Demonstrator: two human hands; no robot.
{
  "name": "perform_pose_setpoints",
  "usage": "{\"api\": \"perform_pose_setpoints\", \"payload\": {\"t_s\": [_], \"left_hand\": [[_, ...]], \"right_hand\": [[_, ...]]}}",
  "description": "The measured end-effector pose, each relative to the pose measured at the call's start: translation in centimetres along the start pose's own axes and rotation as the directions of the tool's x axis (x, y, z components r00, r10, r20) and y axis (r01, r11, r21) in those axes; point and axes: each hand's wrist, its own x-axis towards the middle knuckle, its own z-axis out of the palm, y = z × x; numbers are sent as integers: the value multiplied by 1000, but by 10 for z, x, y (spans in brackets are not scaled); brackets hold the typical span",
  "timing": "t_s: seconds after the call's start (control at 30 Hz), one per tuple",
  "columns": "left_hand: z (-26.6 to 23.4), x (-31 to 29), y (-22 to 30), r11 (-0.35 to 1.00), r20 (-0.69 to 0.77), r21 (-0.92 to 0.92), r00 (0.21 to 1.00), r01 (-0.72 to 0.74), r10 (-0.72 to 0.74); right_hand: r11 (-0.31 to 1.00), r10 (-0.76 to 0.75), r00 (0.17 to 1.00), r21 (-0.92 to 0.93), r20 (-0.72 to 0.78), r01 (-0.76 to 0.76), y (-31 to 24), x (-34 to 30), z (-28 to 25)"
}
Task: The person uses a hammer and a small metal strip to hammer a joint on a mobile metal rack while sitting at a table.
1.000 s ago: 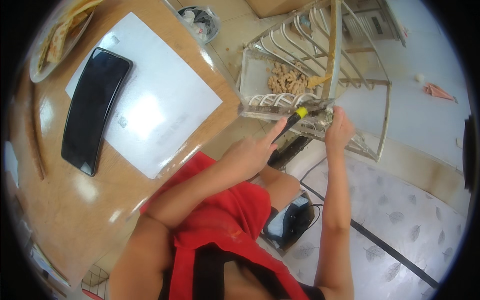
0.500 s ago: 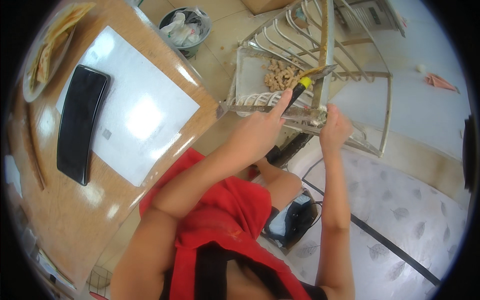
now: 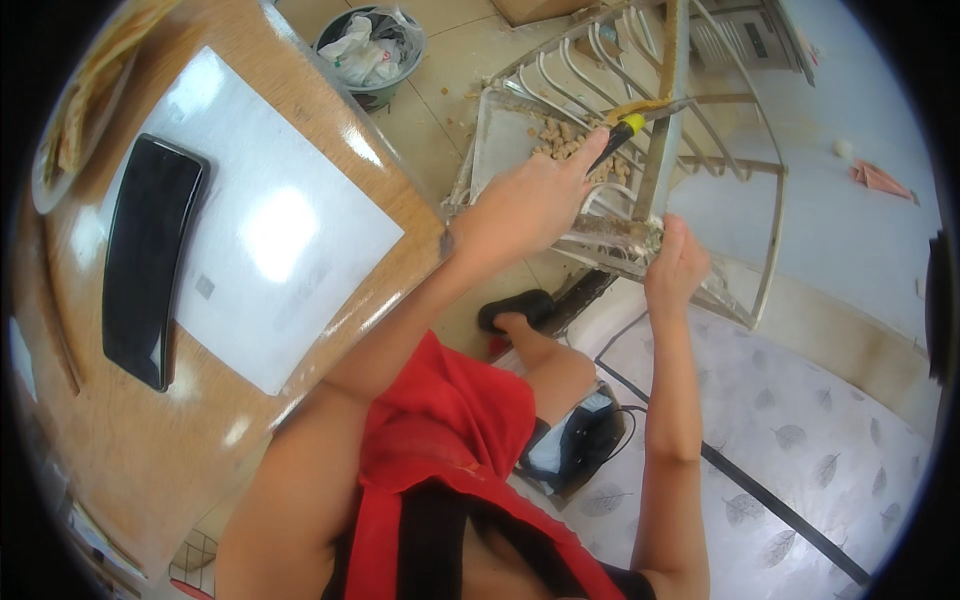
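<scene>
My left hand (image 3: pixel 525 205) is closed around the black handle of a scraper (image 3: pixel 612 148) with a yellow collar, index finger stretched along it. Its blade, with something tan along it, lies against an upright bar of a worn metal rack (image 3: pixel 655 175). White curved rods run along the rack's sides. My right hand (image 3: pixel 677 262) grips the rack at a corner crusted with pale residue, its fingers partly hidden behind the metal. Beneath the rods, tan lumps (image 3: pixel 560 138) lie on a pale panel, partly covered by my left hand.
On the left, a wooden table (image 3: pixel 340 350) bears a white sheet (image 3: pixel 330 215), a black phone (image 3: pixel 150 265) and a plate of flatbread (image 3: pixel 75 130). A lined bin (image 3: pixel 370 65) stands behind it. A leaf-patterned surface (image 3: pixel 790 435) lies at right; a black bag (image 3: pixel 580 445) sits near my leg.
My left hand and the scraper have moved up and right along the upright bar. The rack has shifted slightly; my right hand keeps its hold. The view has moved a little.
</scene>
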Motion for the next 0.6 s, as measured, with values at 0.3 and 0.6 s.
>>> {"api": "perform_pose_setpoints", "payload": {"t_s": [0.3, 0.6], "left_hand": [[-2, 46, 5, 999, -32, 36, 999, 33, -32], [-16, 84, 4, 992, 48, 117, 998, 38, -44]], "right_hand": [[998, -70, 996, -14, -64, 69, -6, 3, 1], [990, -12, 998, -137, 55, 20, 4, -1, -3]]}}
